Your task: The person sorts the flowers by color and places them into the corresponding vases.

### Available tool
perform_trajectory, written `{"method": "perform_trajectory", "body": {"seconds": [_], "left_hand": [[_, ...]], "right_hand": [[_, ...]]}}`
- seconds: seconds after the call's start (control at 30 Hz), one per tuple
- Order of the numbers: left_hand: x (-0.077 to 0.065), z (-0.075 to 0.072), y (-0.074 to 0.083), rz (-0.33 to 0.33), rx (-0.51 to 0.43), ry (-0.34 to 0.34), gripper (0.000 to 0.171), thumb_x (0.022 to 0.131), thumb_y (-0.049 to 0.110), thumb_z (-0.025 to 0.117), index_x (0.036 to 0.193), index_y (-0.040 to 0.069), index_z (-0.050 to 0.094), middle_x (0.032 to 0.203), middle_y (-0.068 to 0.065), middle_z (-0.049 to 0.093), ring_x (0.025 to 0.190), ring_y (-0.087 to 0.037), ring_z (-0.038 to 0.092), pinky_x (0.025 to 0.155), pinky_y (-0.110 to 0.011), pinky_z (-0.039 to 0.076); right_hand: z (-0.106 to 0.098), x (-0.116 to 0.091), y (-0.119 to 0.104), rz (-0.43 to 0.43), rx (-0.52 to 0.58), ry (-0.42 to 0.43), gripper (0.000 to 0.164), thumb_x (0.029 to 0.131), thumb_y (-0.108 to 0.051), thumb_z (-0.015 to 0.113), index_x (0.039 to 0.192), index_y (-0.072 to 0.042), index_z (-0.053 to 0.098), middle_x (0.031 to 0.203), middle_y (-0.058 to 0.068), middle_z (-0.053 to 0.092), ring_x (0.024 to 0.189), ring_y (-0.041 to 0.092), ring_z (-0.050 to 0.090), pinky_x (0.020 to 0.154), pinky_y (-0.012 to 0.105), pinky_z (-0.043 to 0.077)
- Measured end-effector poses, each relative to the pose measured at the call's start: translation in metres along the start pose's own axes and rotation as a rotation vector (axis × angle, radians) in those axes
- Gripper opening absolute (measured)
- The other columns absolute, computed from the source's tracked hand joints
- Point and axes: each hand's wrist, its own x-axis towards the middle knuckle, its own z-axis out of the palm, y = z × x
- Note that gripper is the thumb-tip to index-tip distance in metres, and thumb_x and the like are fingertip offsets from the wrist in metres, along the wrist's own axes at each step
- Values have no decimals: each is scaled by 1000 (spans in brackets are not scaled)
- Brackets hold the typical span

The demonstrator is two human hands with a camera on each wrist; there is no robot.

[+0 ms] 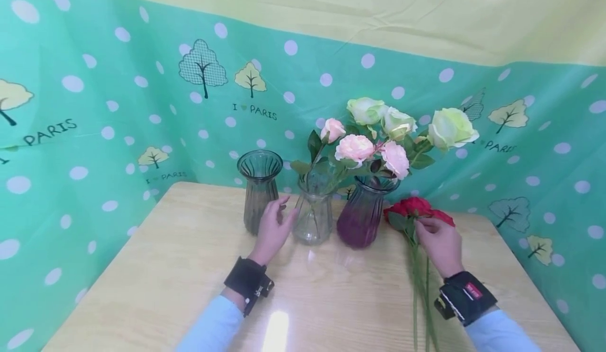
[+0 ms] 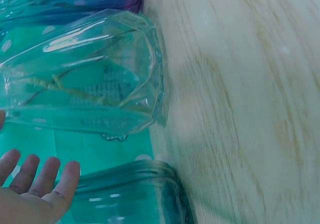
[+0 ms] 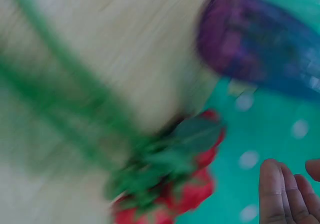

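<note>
My left hand (image 1: 275,228), fingers loosely bent with nothing between them, is between a grey glass vase (image 1: 258,199) and a clear glass vase (image 1: 313,220). In the left wrist view its fingers (image 2: 65,184) overlap the grey vase's side. Pink flowers (image 1: 355,149) lean out of the clear vase. A purple glass vase (image 1: 361,218) stands to its right, below white-green roses (image 1: 452,128). Over the red roses (image 1: 416,205) lying on the table is my right hand (image 1: 440,241); the right wrist view shows straight fingers (image 3: 272,189) holding nothing, beside the blooms.
A light wooden table (image 1: 189,268) bears everything. Long green stems (image 1: 421,299) of the red roses run to its front edge. A green dotted cloth (image 1: 118,157) hangs close behind the table and along its sides.
</note>
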Motion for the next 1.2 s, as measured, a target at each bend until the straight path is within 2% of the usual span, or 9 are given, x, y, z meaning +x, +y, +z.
{"method": "perform_trajectory", "body": {"seconds": [0.1,0.33,0.47,0.6,0.7,0.77,0.9,1.03,1.2], "left_hand": [[0,-8,1,-12,-18,26,46,91,26,60,131,5,50,127,-12,53,113,-27,55,93,-40,52],[-5,-25,1,64,-85,150,32,91,16,60,120,1,56,114,-15,59,103,-26,60,87,-37,54],[-9,-35,-1,104,-93,224,28,90,16,61,115,3,58,108,-12,63,98,-22,61,85,-35,54],[-9,-43,-4,110,-98,280,36,89,23,64,118,3,56,107,-11,60,94,-20,57,83,-37,52],[-7,-47,-5,70,-100,301,50,87,31,66,125,4,49,116,-11,51,104,-24,52,88,-43,49],[-4,-50,-7,42,-89,301,61,85,35,67,131,4,43,125,-13,45,114,-28,46,94,-48,45],[1,-54,-11,-34,-56,254,79,82,45,68,141,8,31,142,-12,33,132,-28,33,107,-48,37],[4,-59,-16,-91,-25,185,88,80,52,66,146,14,22,151,-11,24,139,-27,26,112,-47,32],[6,-63,-20,-104,4,128,92,80,54,64,150,17,15,155,-10,20,140,-28,25,114,-48,29]], "right_hand": [[-8,4,20,49,-42,-9,33,91,-23,57,104,5,68,87,23,70,58,-4,53,53,18,43],[-21,9,56,208,-11,-183,54,94,-36,50,117,12,58,96,27,68,57,5,65,55,17,51],[-22,12,75,301,19,-292,59,95,-35,47,118,19,53,92,26,69,60,9,67,60,26,57],[-19,15,87,373,66,-341,56,95,-27,47,118,24,48,88,26,69,63,13,68,65,35,59],[-15,17,93,416,96,-342,56,93,-24,49,118,26,45,83,24,69,63,13,66,65,36,59],[-11,19,97,442,115,-341,56,91,-22,51,118,26,45,77,19,69,62,12,66,63,34,59],[-5,19,102,465,115,-362,54,90,-25,52,114,24,51,65,6,69,57,12,66,57,25,55],[2,19,104,462,101,-382,56,90,-29,51,113,22,53,61,3,69,56,11,66,54,22,51],[11,20,107,464,98,-367,58,89,-30,51,113,23,52,61,4,68,55,10,64,54,25,53]]}}
